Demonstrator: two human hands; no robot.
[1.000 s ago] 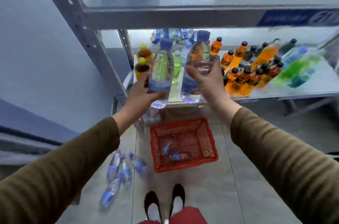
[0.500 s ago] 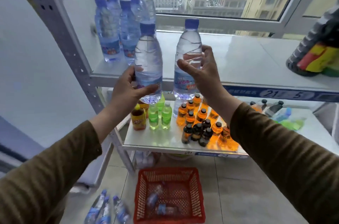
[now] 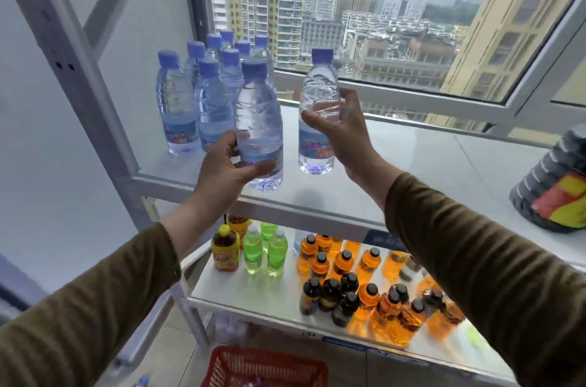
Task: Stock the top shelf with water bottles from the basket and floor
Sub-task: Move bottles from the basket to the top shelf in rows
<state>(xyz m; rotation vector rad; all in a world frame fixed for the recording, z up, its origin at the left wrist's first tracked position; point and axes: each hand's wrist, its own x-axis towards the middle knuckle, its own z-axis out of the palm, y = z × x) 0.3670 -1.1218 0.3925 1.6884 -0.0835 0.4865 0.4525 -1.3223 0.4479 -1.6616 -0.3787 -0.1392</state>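
While the left hand (image 3: pixel 226 164) grips one water bottle (image 3: pixel 258 126) upright, the right hand (image 3: pixel 344 130) grips a second bottle (image 3: pixel 318 85) above the top shelf (image 3: pixel 396 171).

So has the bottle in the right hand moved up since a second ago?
Yes. The right-hand bottle rose from the lower shelf's level to the top shelf, its base now over it.

Left hand (image 3: pixel 226 164) grips a water bottle (image 3: pixel 259 123) upright over the top shelf (image 3: pixel 396 164) front edge, near its left corner. Right hand (image 3: pixel 344 130) holds a second bottle (image 3: pixel 318 92) upright beside it. Stocked bottles (image 3: pixel 203 95) cluster at back left.
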